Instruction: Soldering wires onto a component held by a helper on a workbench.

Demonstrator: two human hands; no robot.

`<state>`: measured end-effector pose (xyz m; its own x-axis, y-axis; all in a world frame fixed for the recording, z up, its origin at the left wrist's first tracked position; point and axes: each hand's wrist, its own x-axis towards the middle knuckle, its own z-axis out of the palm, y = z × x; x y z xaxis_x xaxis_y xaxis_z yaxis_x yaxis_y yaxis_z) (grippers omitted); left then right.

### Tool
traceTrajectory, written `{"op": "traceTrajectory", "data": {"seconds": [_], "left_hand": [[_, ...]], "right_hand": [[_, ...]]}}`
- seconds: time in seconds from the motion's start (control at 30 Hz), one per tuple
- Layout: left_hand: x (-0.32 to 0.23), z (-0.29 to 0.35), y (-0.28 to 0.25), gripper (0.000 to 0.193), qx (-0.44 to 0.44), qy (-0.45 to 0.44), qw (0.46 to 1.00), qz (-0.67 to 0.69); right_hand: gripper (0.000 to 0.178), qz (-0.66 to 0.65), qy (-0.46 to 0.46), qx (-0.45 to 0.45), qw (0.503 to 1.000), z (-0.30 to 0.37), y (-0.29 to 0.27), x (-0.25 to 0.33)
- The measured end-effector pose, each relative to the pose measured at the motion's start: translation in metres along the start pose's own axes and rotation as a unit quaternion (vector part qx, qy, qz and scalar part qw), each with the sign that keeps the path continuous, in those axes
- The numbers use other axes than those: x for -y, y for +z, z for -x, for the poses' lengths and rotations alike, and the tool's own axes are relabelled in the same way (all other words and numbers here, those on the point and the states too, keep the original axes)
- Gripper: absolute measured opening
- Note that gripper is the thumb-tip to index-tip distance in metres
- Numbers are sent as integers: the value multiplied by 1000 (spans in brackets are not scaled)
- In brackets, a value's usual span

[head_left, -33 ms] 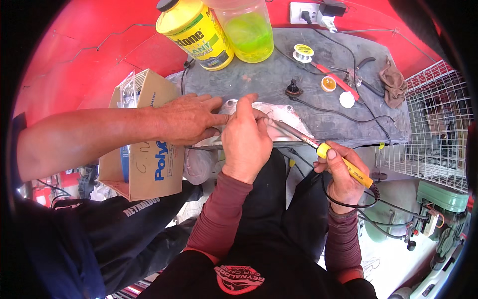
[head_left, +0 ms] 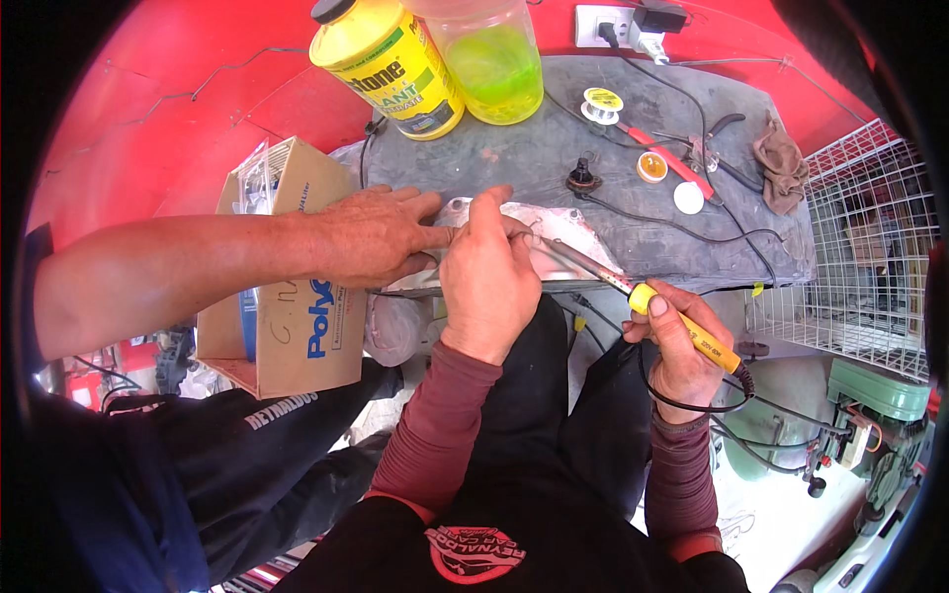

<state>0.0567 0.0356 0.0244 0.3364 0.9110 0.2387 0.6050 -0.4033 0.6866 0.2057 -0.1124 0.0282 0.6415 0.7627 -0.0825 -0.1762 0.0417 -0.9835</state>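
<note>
Seen from above, a person's left hand [head_left: 486, 272] lies knuckles-up at the middle of the frame, fingers curled down and pressing on a flat, shiny metal plate [head_left: 554, 237]. Whether those fingers pinch anything cannot be told.

The right hand [head_left: 680, 346], at centre right, has its fingers wrapped tightly round the yellow handle of a soldering iron [head_left: 682, 326]. Its thin metal shaft slants up and left, with the tip at the plate just beside the left hand's fingertips. A black cord loops from the handle's lower end.

A second person's hand [head_left: 371, 235] comes in from the left of the frame on a bare forearm and rests flat on the plate's left edge, touching the left hand.

The plate sits at the near edge of a dark grey, scuffed bench [head_left: 514, 148] with rounded corners, against a red backdrop. Open bench surface lies above the plate.

- At the upper edge: a yellow plastic bottle [head_left: 386, 59] and a clear jar of green liquid [head_left: 494, 64].
- At upper right: a solder spool [head_left: 601, 102], a small round tin [head_left: 651, 166], pliers [head_left: 712, 143] and a brown rag [head_left: 781, 163].
- At left, hard against the bench: a cardboard box [head_left: 287, 296].
- At right: a white wire basket [head_left: 870, 247].
</note>
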Motion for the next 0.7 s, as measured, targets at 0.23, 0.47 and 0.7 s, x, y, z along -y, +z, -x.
{"op": "traceTrajectory", "data": {"seconds": [0.23, 0.47, 0.7], "left_hand": [[1, 2, 1, 45, -5, 1, 1000, 12], [1, 0, 2, 45, -10, 7, 1000, -9], [-1, -2, 1, 45, -4, -5, 1000, -21]], "right_hand": [[26, 1, -2, -1, 1000, 0, -1, -1], [26, 10, -4, 4, 1000, 0, -1, 0], [26, 12, -8, 4, 1000, -1, 0, 1]]}}
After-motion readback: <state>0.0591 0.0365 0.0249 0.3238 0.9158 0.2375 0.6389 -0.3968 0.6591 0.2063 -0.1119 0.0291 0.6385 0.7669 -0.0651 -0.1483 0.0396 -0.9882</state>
